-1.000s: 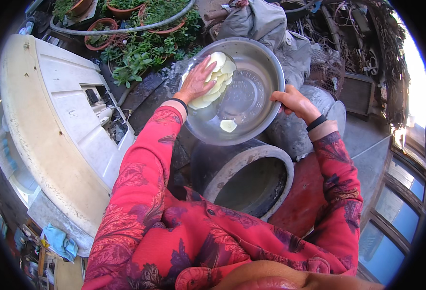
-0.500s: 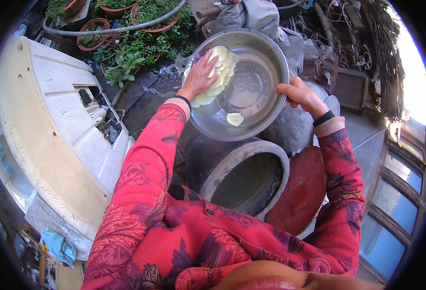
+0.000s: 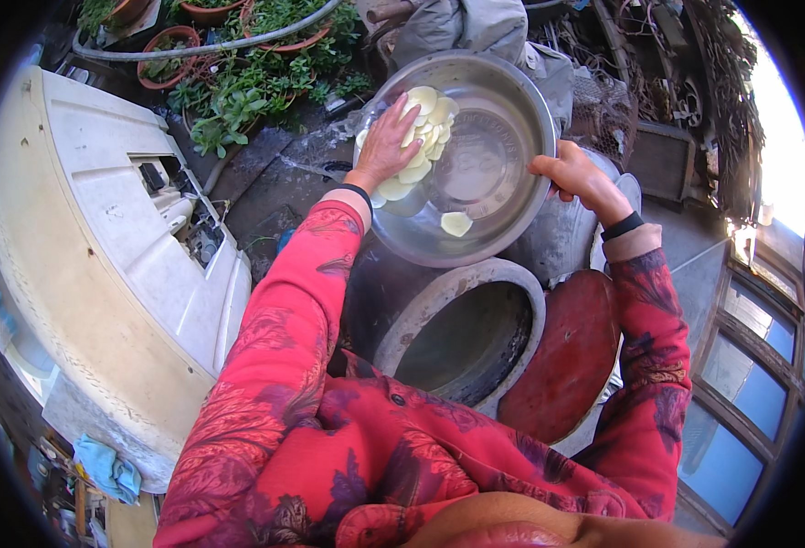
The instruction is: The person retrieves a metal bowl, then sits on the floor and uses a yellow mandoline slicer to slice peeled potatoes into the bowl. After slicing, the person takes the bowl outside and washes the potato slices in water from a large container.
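Observation:
A wide metal basin (image 3: 503, 196) is held out above the dark vat (image 3: 517, 361), tilted toward the left. Pale round slices, apparently potato (image 3: 439, 114), are heaped at its left side, and one loose slice (image 3: 456, 224) lies apart near the lower part of the basin. My left hand (image 3: 387, 144) rests over the heap, fingers spread against the slices. At the right rim, my right hand (image 3: 578, 178) grips the basin, thumb on top and fingers curled beneath. A thin pale streak of water (image 3: 311, 169) shows left of the basin.
White appliance casing (image 3: 101, 210) with an opening stands at left. Potted plants (image 3: 247, 82) and a grey hose (image 3: 211, 55) lie beyond. A red round lid (image 3: 562, 356) leans beside the vat, near a grey metal container (image 3: 549, 233). Glazed wooden frame (image 3: 741, 365) at right.
The basin and both hands have shifted slightly to the right. My left hand stays over the slices, and the right keeps its grip on the rim.

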Motion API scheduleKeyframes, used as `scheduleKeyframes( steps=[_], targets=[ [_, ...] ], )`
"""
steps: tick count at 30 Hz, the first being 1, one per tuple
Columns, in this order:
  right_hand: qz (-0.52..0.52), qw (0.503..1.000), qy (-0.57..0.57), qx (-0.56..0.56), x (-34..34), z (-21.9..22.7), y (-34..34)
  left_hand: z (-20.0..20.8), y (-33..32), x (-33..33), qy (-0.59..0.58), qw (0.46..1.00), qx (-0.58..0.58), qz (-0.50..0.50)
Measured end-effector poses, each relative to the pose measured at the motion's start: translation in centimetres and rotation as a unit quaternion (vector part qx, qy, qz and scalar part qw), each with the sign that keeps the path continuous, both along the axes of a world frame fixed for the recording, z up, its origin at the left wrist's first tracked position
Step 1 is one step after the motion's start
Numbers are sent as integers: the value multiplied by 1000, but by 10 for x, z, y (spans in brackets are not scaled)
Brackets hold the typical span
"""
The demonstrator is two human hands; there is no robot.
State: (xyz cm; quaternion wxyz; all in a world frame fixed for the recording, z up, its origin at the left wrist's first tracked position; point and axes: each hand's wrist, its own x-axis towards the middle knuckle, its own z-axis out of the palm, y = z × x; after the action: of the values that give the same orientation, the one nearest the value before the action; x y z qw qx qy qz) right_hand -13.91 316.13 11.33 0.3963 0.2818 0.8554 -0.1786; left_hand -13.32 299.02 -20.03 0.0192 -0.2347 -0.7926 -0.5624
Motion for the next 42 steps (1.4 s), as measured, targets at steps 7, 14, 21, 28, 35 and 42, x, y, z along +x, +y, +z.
scheduleKeyframes(
  steps=[7, 14, 21, 28, 35, 42],
  targets=[
    [19, 1000, 22, -8, -4, 5, -3, -1, 5, 0, 8, 1000, -14, 22],
    [14, 999, 33, -23, -3, -2, 9, -5, 7, -5, 22, 999, -17, 19],
    [-161, 985, 9, -52, 34, -28, 33, -14, 4, -11, -3, 995, -77, -69],
    [-226, 970, 30, -85, 92, -55, 52, -26, 10, 24, -69, 978, -101, -166],
    [-325, 931, 50, -160, 148, -125, 54, -21, -11, 42, -56, 968, -176, -173],
    [-397, 890, 82, -209, 181, -250, 45, -150, -130, 35, -238, 940, 6, 246]
  ],
)
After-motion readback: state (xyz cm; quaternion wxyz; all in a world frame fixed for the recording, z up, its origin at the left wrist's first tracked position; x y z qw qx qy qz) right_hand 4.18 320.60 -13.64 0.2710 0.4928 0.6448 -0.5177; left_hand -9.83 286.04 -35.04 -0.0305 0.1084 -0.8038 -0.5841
